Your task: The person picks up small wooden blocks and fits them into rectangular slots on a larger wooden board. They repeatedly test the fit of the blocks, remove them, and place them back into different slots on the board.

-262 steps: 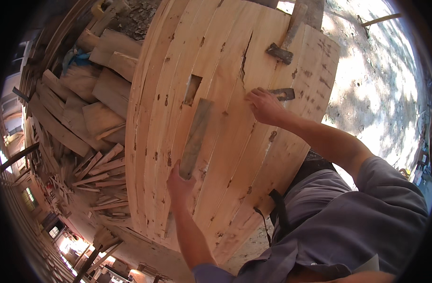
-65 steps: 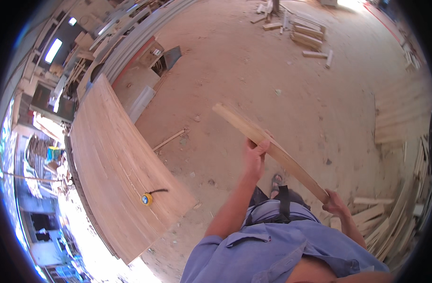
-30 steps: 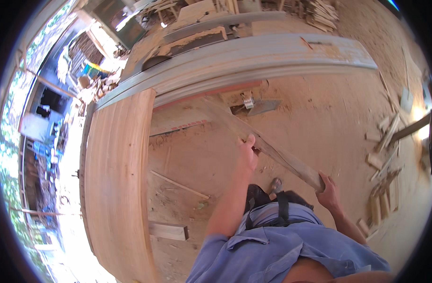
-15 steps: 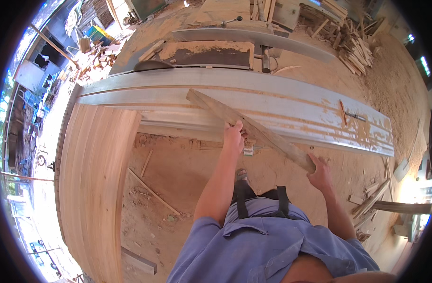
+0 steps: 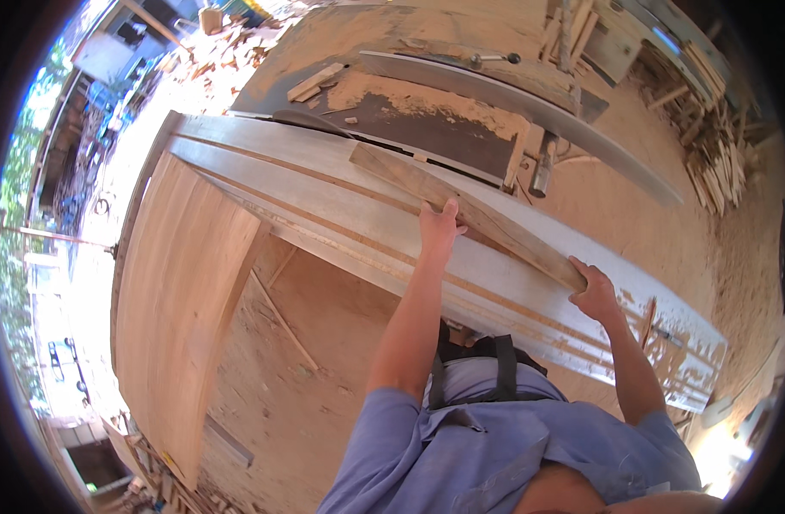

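A long wooden board [image 5: 487, 220] lies slantwise over the metal sliding table [image 5: 324, 184] of a table saw, its far end close to the saw blade [image 5: 311, 122]. My left hand [image 5: 440, 226] grips the board's near edge around its middle, thumb on top. At the board's right end my right hand [image 5: 593, 289] is closed around it. The undersides of both hands' grips are hidden.
Left of me stands a stack of pale planks [image 5: 178, 274]. Beyond the blade is the sawdust-covered saw top [image 5: 410, 111] with a long metal fence [image 5: 530, 94]. A hand tool [image 5: 650, 321] rests at the sliding table's right end. Scrap wood [image 5: 710, 176] is piled far right.
The board has moved from the near edge onto the sliding table, closer to the blade, with both hands still on it. My view has turned and come nearer the saw.
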A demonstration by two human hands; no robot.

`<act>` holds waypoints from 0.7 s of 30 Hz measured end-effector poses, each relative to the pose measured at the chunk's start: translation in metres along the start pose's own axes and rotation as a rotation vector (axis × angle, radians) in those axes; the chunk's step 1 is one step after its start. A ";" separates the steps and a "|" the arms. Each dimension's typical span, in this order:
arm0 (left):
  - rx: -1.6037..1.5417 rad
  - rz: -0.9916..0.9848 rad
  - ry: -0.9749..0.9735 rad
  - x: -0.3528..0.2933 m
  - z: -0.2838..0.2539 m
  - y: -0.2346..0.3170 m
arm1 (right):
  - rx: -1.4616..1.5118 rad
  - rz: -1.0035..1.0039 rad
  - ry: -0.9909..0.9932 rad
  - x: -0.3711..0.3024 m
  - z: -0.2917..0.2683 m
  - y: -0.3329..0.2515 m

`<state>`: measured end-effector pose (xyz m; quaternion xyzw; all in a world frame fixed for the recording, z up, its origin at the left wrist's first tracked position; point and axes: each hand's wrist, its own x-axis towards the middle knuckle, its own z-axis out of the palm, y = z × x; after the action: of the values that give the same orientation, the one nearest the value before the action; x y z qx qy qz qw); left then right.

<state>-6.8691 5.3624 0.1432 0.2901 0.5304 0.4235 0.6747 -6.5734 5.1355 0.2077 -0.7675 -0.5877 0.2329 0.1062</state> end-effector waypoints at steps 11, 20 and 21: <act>0.114 0.096 0.168 0.026 0.029 0.038 | -0.047 -0.012 -0.100 0.082 -0.014 0.010; 0.076 0.055 0.193 0.031 0.026 0.044 | -0.024 -0.050 -0.057 0.102 -0.008 0.002; 0.078 0.064 0.190 0.032 0.026 0.043 | -0.021 -0.064 -0.051 0.102 -0.009 0.001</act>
<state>-6.8531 5.4122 0.1719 0.2914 0.5987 0.4494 0.5956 -6.5477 5.2335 0.1914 -0.7431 -0.6169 0.2429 0.0904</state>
